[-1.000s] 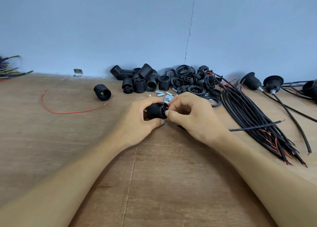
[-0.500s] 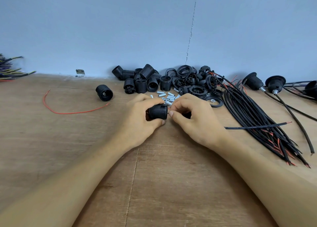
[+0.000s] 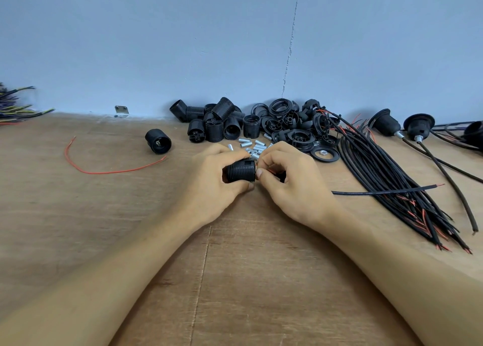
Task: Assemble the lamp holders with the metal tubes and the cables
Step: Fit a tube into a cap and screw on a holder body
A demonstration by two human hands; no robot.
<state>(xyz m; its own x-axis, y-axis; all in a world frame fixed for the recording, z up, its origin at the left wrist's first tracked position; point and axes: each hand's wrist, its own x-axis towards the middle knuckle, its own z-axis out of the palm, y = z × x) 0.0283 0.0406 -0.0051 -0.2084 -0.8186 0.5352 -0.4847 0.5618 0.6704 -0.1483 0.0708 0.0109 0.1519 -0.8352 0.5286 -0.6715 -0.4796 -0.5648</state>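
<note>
My left hand (image 3: 209,186) grips the lamp holder (image 3: 241,171). At its 3 o'clock end my right hand (image 3: 292,186) pinches, I think, the red leads of the cable (image 3: 379,192). This is the wiring step; next, feed them in straight.

left hand (image 3: 209,186): curled, gripping | right hand (image 3: 298,189): curled, pinching | side by side

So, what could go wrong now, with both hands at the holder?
The red wire that the right hand pinches at the holder could slip or bend.
The cable lies across the bundle; a pull may snag it.
The loose tubes beyond the holder could be knocked away.
</note>
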